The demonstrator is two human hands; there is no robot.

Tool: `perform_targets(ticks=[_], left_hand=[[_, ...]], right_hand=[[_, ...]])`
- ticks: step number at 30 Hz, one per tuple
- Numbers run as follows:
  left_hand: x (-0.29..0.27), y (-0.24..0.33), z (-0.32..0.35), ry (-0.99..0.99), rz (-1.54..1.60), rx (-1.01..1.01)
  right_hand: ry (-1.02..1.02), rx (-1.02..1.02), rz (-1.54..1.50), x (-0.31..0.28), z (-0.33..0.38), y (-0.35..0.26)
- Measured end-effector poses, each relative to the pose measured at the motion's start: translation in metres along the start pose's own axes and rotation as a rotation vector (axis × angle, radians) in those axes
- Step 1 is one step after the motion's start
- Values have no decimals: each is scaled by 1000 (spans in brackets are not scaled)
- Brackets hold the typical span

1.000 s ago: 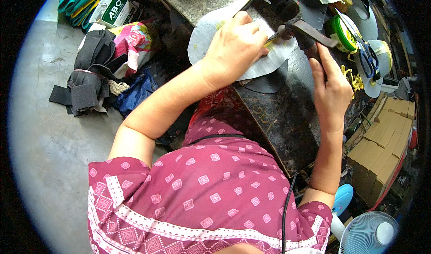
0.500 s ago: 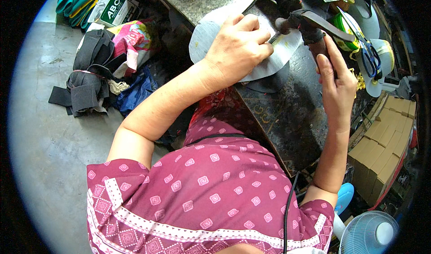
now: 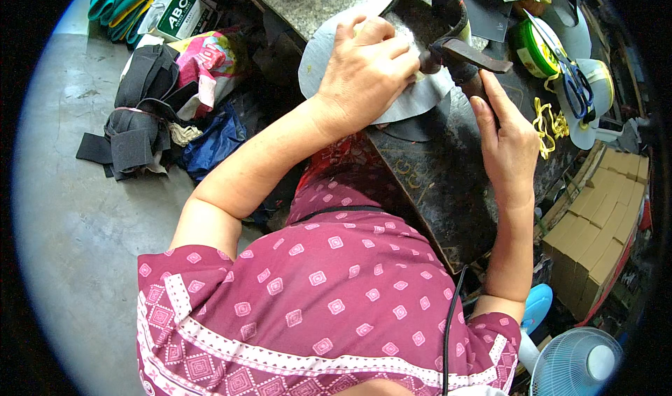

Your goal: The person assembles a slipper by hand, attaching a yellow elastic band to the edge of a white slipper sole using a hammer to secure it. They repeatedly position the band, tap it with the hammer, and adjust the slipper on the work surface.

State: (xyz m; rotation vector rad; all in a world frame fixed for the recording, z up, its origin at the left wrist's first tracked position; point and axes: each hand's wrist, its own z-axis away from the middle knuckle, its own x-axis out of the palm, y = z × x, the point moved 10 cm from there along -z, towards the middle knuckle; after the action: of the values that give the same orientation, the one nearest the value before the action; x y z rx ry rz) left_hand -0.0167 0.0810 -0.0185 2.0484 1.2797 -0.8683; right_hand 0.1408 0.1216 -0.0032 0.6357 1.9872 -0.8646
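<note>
My right hand is closed round the handle of a hammer, whose dark metal head points to the left. The hammer's face is close to the fingers of my left hand; I cannot tell whether it touches anything. My left hand is bent over a light grey, rounded sheet piece, with its fingertips curled down on it. What those fingers pinch is hidden. A dark curved band with a pale edge rises at the far side of the sheet piece. Both lie on the dark worktable.
To the right are blue-handled scissors, a green round container and yellow strips. Cardboard and a fan stand below right. Bundled black fabric and a white-green box lie on the floor at left.
My right hand has brought the hammer left and slightly down, its head now nearer my left fingers. My left hand has shifted only slightly, still over the sheet piece.
</note>
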Motion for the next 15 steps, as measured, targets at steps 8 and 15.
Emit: perform_targets(ticks=[8,15], left_hand=[[-6,-3,8,-31,105,8],[-3,5,9,-51,6,106]], right_hand=[[-103,84,-75,4,-3,13],[75,122,-392,-29,-11,6]])
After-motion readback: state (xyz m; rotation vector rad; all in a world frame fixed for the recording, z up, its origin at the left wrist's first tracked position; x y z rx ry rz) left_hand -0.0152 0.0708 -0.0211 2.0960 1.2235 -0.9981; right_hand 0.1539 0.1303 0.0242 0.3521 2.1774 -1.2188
